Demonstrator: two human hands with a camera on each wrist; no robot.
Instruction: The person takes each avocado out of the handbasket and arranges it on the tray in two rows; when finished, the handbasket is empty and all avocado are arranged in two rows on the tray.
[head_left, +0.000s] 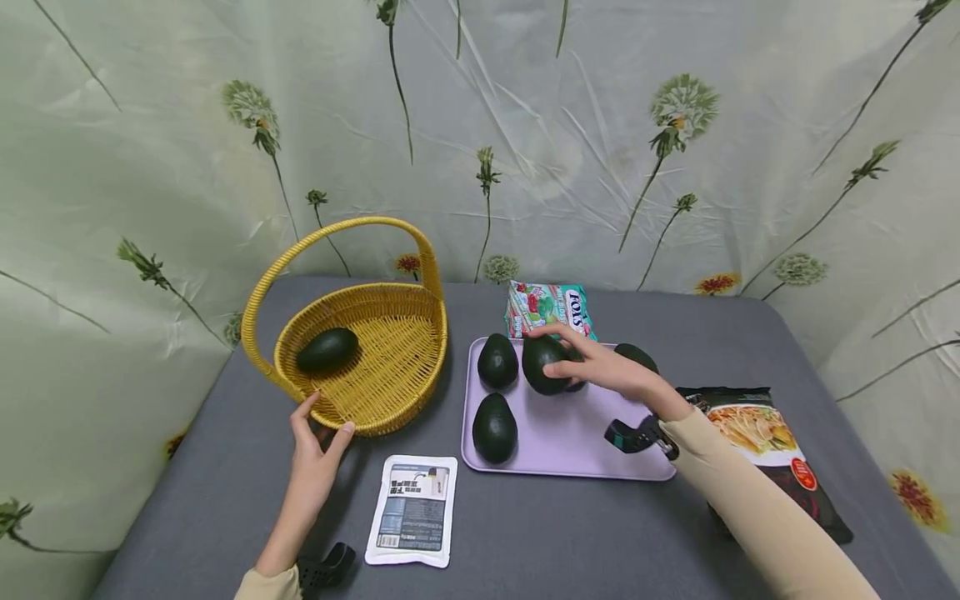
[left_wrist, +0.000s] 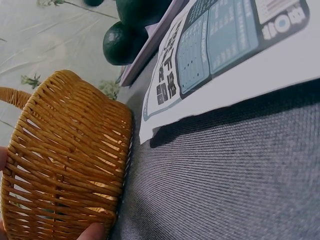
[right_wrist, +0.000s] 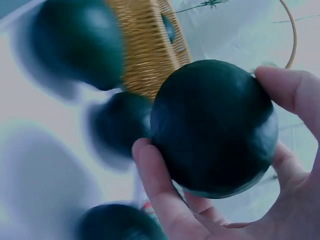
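My right hand (head_left: 603,367) grips a dark green avocado (head_left: 538,365) over the back of a lilac tray (head_left: 573,450). In the right wrist view, fingers and thumb surround this avocado (right_wrist: 212,130), which looks raised off the tray. Two more avocados, one at the back (head_left: 497,362) and one in front (head_left: 494,428), lie along the tray's left side. Others sit partly hidden behind the right hand and forearm. My left hand (head_left: 311,467) holds the near rim of a yellow wicker basket (head_left: 393,350), thumb against its outer wall. One avocado (head_left: 327,350) lies inside the basket, at its left.
A white food pouch (head_left: 412,510) lies in front, between basket and tray. Behind the tray stands a green and red candy bag (head_left: 549,307). A black noodle packet (head_left: 772,450) lies at the right, partly under the right forearm. The basket's tall handle (head_left: 341,227) arches upward.
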